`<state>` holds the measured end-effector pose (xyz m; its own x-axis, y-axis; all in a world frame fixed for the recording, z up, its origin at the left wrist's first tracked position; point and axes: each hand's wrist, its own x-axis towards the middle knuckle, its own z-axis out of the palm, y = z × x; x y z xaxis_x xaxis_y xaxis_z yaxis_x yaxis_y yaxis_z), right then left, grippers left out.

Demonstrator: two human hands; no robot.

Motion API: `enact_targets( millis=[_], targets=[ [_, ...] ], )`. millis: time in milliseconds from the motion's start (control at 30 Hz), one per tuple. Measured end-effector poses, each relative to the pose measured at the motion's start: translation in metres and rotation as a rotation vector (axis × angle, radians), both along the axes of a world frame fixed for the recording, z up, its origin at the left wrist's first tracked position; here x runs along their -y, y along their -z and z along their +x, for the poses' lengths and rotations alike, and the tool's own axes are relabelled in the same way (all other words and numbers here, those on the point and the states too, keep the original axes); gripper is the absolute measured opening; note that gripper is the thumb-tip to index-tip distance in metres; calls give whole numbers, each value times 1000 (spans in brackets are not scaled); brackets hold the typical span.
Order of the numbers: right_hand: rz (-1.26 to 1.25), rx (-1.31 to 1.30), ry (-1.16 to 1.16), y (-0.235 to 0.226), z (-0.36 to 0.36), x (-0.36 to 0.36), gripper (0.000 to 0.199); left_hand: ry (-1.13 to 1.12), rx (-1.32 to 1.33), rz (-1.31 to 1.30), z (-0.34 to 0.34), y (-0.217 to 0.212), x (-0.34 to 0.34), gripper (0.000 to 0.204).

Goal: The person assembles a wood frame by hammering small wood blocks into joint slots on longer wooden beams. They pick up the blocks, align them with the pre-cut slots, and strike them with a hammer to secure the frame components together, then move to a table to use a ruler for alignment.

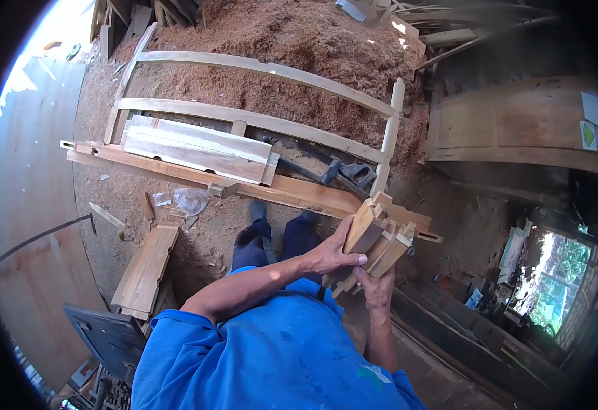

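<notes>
In front of my chest, right of centre, I hold a bundle of short, pale wooden pieces (398,254), upright and tilted, with notched upper ends. My left hand (333,254) is closed against the bundle's left side, its thumb lying across the front. Lower down, my right hand (379,288) grips the bundle from the right, thumb pressed on the wood; some of its fingers are hidden behind the pieces. Just beyond the bundle lies a long wooden beam (306,191), bearing a stack of flat boards (196,147) toward its left.
Past the beam lies a pale ladder-like wooden frame (265,68) on heaped sawdust (244,31). A dark metal clamp (333,171) rests near the beam. More boards (147,268) stand at lower left, near crumpled plastic (191,201). A wooden cabinet (511,123) is at far right.
</notes>
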<state>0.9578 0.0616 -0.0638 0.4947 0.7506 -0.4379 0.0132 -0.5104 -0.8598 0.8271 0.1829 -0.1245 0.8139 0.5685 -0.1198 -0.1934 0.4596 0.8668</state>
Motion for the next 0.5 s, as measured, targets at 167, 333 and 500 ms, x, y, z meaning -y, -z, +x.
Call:
enact_targets(
  millis=[167, 333, 500],
  targets=[
    [44, -345, 29, 18, 27, 15, 67, 27, -156, -137, 28, 38, 16, 107],
    [16, -867, 197, 46, 83, 22, 67, -21, -294, -129, 60, 52, 22, 103],
    [26, -885, 153, 88, 135, 40, 80, -18, -434, 19, 101, 55, 25, 94]
  ],
)
